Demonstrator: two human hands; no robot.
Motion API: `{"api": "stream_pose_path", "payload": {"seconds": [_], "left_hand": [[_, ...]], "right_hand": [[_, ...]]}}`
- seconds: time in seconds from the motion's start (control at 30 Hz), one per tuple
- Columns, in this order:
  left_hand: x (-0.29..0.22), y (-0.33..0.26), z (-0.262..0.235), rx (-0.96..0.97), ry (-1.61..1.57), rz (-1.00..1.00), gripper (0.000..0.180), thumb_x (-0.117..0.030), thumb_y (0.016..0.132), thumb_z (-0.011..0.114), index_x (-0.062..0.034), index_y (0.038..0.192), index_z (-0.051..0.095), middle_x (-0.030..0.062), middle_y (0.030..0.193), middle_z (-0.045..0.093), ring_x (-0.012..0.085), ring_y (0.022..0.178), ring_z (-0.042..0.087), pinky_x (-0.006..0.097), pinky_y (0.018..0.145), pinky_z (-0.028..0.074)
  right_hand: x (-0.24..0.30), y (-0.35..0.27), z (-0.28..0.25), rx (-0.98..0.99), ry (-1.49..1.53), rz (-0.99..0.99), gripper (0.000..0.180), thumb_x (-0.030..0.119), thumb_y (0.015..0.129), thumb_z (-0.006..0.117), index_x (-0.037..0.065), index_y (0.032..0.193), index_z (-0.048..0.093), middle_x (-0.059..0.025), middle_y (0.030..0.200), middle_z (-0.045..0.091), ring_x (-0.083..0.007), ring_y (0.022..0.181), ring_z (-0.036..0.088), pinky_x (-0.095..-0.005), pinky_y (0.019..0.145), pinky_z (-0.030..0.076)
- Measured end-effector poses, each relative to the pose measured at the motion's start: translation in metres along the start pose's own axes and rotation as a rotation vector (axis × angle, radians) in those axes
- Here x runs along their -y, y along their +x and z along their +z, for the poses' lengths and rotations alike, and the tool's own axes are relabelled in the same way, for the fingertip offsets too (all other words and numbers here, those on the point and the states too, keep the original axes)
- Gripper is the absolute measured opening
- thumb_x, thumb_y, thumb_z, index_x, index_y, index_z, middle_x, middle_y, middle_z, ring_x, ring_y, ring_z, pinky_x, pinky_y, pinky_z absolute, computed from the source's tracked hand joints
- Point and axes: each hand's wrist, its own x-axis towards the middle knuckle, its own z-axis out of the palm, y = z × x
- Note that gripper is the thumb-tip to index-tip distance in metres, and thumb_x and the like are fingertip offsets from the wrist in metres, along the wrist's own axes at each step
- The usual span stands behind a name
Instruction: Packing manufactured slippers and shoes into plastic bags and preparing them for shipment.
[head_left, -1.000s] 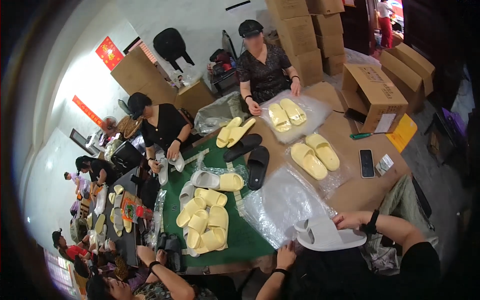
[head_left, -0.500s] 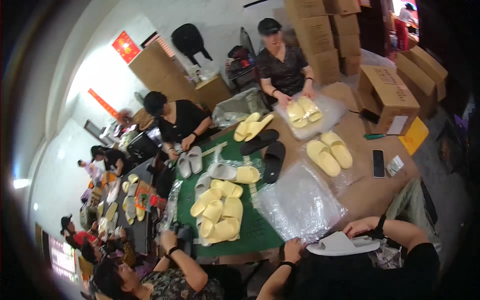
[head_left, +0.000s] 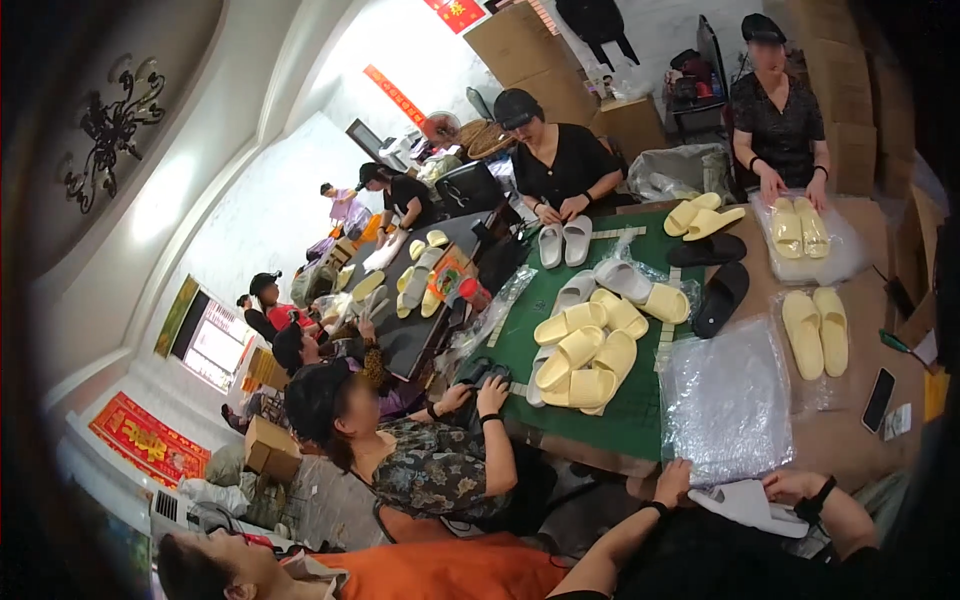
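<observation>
Two hands on one grey slipper (head_left: 745, 500) at the worktop's (head_left: 850, 440) near edge | left hand (head_left: 672, 484) touches its heel, grip unclear | right hand (head_left: 795, 490) clamped on it | step, we judge: bagging | next: we reach the clear bag (head_left: 725, 400) just beyond.
</observation>
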Motion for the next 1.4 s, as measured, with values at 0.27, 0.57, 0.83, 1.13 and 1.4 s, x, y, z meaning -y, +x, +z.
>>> {"api": "stream_pose_path", "payload": {"seconds": [0.27,0.57,0.83,1.13,1.4], "left_hand": [[-0.016,0.005,-0.008,-0.055,-0.195,-0.166,0.015,-0.011,0.082,0.042,-0.0015,0.089,0.051,0.0207,0.086,0.056,0.0384,0.083,0.053,0.047,0.07,0.042],[-0.056,0.031,-0.038,-0.054,0.042,-0.204,0.045,-0.042,0.079,0.054,0.0027,0.079,0.052,0.0234,0.077,0.055,0.039,0.076,0.055,0.047,0.065,0.042],[-0.025,0.05,-0.019,-0.129,0.029,-0.047,0.025,-0.019,0.075,0.055,-0.0032,0.095,0.052,0.018,0.085,0.059,0.0365,0.081,0.054,0.045,0.067,0.042],[-0.027,0.053,-0.03,0.138,-0.295,0.206,0.038,-0.018,0.076,0.056,-0.0015,0.11,0.052,0.0203,0.093,0.058,0.0367,0.081,0.056,0.042,0.069,0.045],[-0.061,0.049,-0.038,-0.074,-0.236,0.114,0.038,-0.012,0.086,0.043,0.0001,0.122,0.041,0.0233,0.117,0.046,0.0388,0.109,0.042,0.044,0.092,0.032]], "right_hand": [[0.029,-0.017,0.027,-0.118,-0.126,0.004,0.03,0.002,0.071,0.058,0.001,0.101,0.062,0.0039,0.074,0.058,-0.0024,0.06,0.047,-0.0162,0.054,0.036],[0.015,-0.033,0.022,-0.041,-0.269,-0.223,0.028,0.007,0.077,0.054,-0.001,0.104,0.059,0.0024,0.08,0.058,-0.0046,0.067,0.049,-0.0192,0.06,0.04],[0.038,-0.038,0.037,-0.032,-0.377,-0.379,0.029,0.012,0.082,0.054,-0.002,0.107,0.057,-0.003,0.102,0.06,-0.0101,0.092,0.052,-0.0233,0.083,0.04],[0.044,-0.035,0.046,-0.138,-0.385,-0.406,0.03,0.01,0.082,0.053,-0.001,0.11,0.055,-0.0027,0.109,0.056,-0.0103,0.097,0.049,-0.0235,0.085,0.038],[0.041,-0.023,0.044,-0.641,-0.799,-0.634,0.018,0.018,0.078,0.052,0.002,0.079,0.059,-0.009,0.075,0.053,-0.0214,0.068,0.053,-0.0312,0.063,0.043]]}}
